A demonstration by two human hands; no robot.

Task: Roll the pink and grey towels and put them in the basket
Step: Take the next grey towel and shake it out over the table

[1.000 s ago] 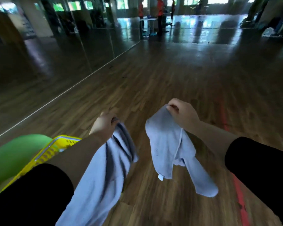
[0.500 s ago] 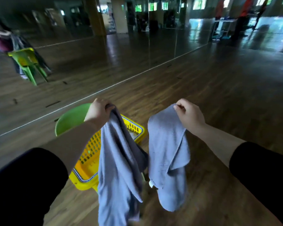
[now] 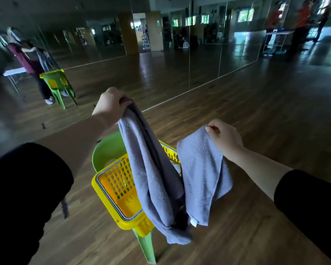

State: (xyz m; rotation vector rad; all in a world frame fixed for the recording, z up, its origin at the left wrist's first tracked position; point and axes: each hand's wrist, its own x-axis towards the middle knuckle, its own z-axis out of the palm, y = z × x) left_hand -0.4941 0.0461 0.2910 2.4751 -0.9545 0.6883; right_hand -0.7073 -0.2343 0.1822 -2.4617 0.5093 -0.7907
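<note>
**A:** Both hands are up. The left hand (image 3: 111,105) is raised high with its fingers (image 3: 122,101) clamped round a bunched top edge of the grey towel (image 3: 151,169).

**B:** The right hand (image 3: 225,137) sits lower and nearer us, its fingers (image 3: 211,129) pinched tight on another top corner. From both grips the cloth drops straight down, so its long axis is vertical.

**A:** Where's the target?

**B:** Below and just behind the cloth is the yellow basket (image 3: 111,186), perched on the seat of a green chair (image 3: 105,150). The left-hand drape hangs across the basket's open mouth, and the right-hand drape hangs at its right edge. I'd say the left hand has the shorter line in.

**A:** How does the cloth look?

**B:** It's soft terry, limp and fully unrolled, with a darker layer folded inside the left drape. There's a white tag at the lower hem on the right. The two drapes meet low down, so I can't tell whether it's one cloth or two.

**A:** So no roll yet.

**B:** None. My read is it needs rolling before it goes in. There's no pink towel in sight, only wooden floor (image 3: 256,115) all round.
</note>
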